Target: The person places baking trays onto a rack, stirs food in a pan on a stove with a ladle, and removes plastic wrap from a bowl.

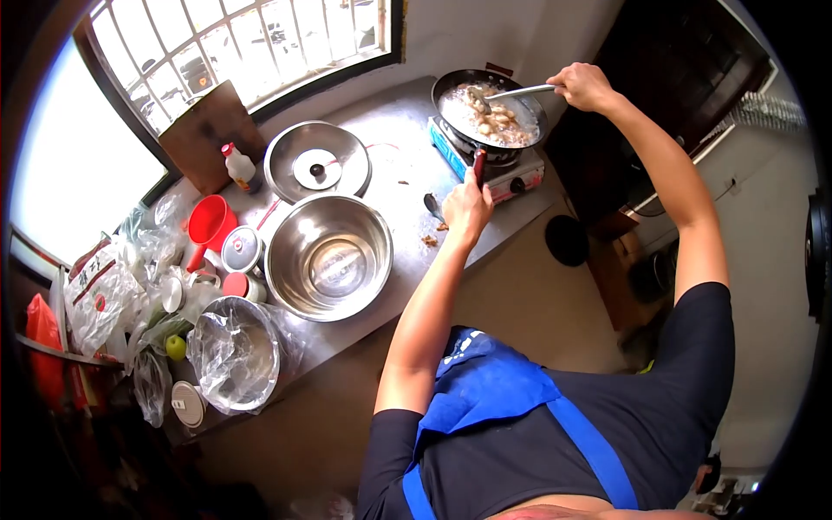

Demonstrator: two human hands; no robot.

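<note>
A dark wok (539, 117) with pale chunks of food (498, 120) in bubbling liquid sits on a portable gas stove (523, 178). My left hand (468, 208) is closed around the wok's reddish-brown handle (479, 165). Higher up on the right, my right hand (582, 87) grips the end of a metal ladle (524, 90), whose bowl dips into the food. A dark spoon (432, 206) lies on the counter just beside my left hand, with small brown scraps (428, 241) near it.
On the counter (403, 147) stand a large steel bowl (329, 257), a steel lid (282, 165), a red dipper (211, 222), a bottle (240, 167) and a plastic-covered bowl (234, 354). Plastic bags (108, 295) pile up at the left. A board (208, 134) leans by the window.
</note>
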